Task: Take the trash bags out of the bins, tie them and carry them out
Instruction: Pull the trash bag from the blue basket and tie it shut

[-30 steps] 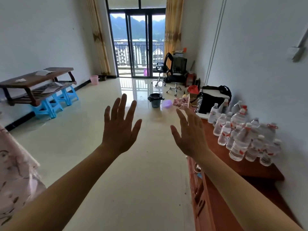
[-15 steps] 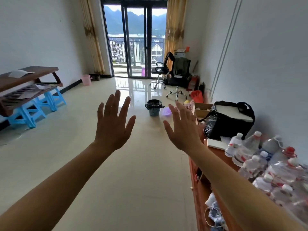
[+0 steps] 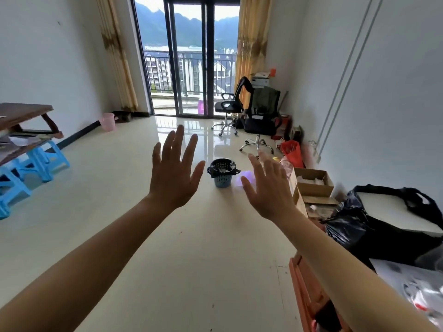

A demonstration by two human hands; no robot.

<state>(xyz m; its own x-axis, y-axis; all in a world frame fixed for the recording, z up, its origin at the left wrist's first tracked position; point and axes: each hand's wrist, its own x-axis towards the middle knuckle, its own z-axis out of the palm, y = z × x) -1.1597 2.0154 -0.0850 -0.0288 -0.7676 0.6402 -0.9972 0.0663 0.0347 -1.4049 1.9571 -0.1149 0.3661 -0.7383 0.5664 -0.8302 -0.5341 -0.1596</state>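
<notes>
The person is standing in the middle of the room with both arms stretched forward. The left hand (image 3: 176, 173) and the right hand (image 3: 268, 185) are both released, with fingers spread, palms facing away and nothing in either.

The blue bin (image 3: 223, 179) is sitting on the floor (image 3: 119, 212) ahead, well apart from both hands and showing in the gap between them. A black trash bag (image 3: 223, 164) is lining it, folded over the rim. The bin is standing upright, with its long axis vertical and its mouth pointing at the ceiling. Two bunched ears of bag are sticking out sideways at opposite edges of the rim, to the viewer's left and right.

I would judge this to be the approach, with no bag lifted yet. To do it well, the person should be walking right up and bending low rather than reaching from here. One hand should be taking each ear, peeling the fold off the rim all round. The pull should be going straight up along the bin's axis, so the light basket is not tipping or riding up with the bag.

A pink bin (image 3: 107, 121) is waiting by the left wall near the balcony door.
</notes>
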